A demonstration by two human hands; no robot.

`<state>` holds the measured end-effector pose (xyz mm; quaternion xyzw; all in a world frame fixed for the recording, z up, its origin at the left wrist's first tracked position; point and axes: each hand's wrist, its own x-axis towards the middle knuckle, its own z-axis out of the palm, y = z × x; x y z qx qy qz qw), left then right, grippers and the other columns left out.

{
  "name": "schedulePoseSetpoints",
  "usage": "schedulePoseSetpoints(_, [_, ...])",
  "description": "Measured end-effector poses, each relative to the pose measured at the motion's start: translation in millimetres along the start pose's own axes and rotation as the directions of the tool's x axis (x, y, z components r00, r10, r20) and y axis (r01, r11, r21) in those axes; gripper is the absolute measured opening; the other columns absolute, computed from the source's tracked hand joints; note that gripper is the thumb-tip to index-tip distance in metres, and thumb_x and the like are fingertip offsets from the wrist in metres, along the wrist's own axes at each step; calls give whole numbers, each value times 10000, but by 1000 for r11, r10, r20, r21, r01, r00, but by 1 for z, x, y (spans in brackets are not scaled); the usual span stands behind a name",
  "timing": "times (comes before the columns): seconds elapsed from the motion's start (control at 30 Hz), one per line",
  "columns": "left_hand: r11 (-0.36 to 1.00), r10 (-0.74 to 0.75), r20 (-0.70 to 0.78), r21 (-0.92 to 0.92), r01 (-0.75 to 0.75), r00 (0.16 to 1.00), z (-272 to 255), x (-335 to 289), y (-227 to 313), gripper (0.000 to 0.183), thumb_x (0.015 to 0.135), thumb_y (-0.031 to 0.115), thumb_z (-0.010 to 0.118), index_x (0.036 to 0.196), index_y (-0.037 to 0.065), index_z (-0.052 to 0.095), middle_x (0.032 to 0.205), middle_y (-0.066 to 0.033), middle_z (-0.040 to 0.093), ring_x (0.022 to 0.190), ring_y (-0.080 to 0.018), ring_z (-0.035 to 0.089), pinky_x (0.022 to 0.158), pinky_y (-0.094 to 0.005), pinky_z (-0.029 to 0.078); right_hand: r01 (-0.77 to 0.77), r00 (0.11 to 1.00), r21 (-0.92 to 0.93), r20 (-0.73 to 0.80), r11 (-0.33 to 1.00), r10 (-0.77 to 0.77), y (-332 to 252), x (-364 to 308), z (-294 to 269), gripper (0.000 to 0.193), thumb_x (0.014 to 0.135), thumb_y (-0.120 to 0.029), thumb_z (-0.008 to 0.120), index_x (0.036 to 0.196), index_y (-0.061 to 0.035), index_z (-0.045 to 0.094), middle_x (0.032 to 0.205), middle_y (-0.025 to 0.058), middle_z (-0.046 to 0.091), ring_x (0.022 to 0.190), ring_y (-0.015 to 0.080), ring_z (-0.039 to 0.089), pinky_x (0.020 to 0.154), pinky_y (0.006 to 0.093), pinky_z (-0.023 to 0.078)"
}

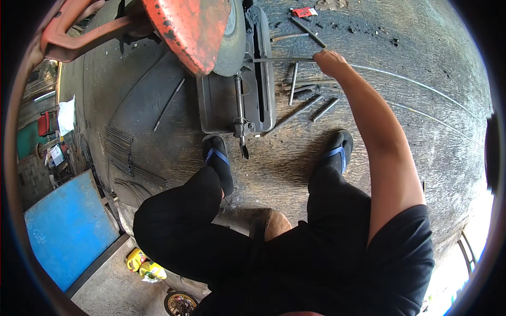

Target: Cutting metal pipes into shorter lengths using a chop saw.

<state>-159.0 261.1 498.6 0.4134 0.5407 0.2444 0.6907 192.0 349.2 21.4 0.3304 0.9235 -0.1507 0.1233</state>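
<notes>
An orange cut-off saw guard (184, 37) with worn paint covers part of a grey abrasive disc (230, 58). At the upper left, my left hand (37, 54) is closed round the saw's orange handle (79, 45), mostly cut off by the picture's rim. My right hand (331, 62) grips a thin metal rod (287, 59), whose left end lies over the dark saw base (221, 105) beside the disc. Right of my hand the rod runs on in a long curve. A threaded vise screw (240, 100) lies along the base, near the disc.
Several cut rod pieces (326, 109) lie right of the saw; another rod (168, 104) lies left. Bundled dark rods (120, 147) sit farther left. My sandalled feet (217, 152) flank the base's near end. A blue panel (71, 226) and yellow packets (145, 266) are at lower left.
</notes>
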Motion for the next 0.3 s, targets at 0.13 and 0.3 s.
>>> schedulePoseSetpoints(0.13, [1000, -14, -96, 13, 16, 995, 0, -2, 1, 353, 898, 3, 506, 1235, -57, 419, 1193, -228, 543, 1015, -358, 604, 808, -473, 576, -7, 998, 3, 61, 1000, 7, -6, -2, -5, 195, 835, -35, 512, 968, -61, 652, 1038, 147, 652, 992, 324, 635, 837, 412, 518])
schedulePoseSetpoints(0.3, [980, -158, -309, -167, 110, 938, -44, 2, -2, 374, 904, 15, 506, 1263, -19, 408, 1228, -227, 518, 1053, -381, 580, 788, -489, 574, 22, 997, 72, 68, 997, -27, -17, -6, -10, 233, 816, -27, 538, 1020, -65, 643, 1049, 157, 648, 1012, 321, 629, 843, 412, 515])
